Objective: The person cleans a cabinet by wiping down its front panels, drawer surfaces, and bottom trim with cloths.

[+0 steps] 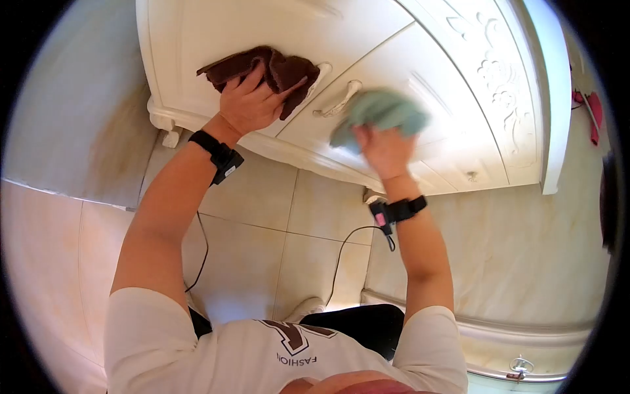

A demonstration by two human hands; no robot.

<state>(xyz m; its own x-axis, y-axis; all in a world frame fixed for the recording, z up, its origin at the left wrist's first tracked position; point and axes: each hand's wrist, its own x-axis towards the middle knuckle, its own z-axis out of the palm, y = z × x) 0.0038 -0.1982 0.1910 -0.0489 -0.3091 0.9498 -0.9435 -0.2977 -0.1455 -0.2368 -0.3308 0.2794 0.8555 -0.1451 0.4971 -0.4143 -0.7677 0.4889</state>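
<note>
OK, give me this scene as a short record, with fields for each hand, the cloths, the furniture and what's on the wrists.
Left hand: fingers on a bunched brown cloth; hand at the cabinet front
Right hand: on a pale green cloth; hand and cloth both blurred, so the grip is unclear
Furniture: white cabinet with carved trim
Handles: one curved handle between the cloths, another partly covered by the brown cloth
Wrists: a black strap with a small box on each
Floor: pale tiles
</note>
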